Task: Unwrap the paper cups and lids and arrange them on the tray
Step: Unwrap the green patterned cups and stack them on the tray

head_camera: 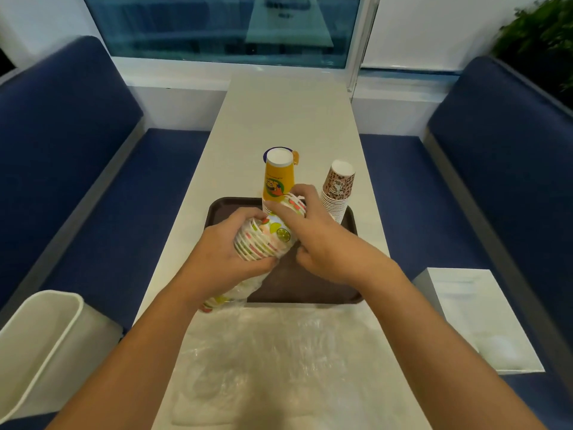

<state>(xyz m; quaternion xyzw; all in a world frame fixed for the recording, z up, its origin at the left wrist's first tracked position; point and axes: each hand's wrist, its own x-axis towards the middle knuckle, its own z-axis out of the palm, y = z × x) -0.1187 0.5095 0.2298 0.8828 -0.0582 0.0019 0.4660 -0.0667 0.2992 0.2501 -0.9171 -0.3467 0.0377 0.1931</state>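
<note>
A stack of fruit-print paper cups (273,235) lies on its side above the brown tray (310,287). My left hand (229,243) grips its rim end, and my right hand (310,225) grips the far end with fingers curled over it. Loose clear wrap (235,293) trails from the stack toward the tray's near left corner. On the tray's far edge a yellow cup stack (277,178) stands upside down, with a brown leopard-print stack (337,190) upside down to its right.
Crumpled clear plastic (279,361) covers the near end of the white table (288,119). A white bin (46,336) sits on the left blue bench, a white box (477,315) on the right bench. A window lies beyond the table's far end.
</note>
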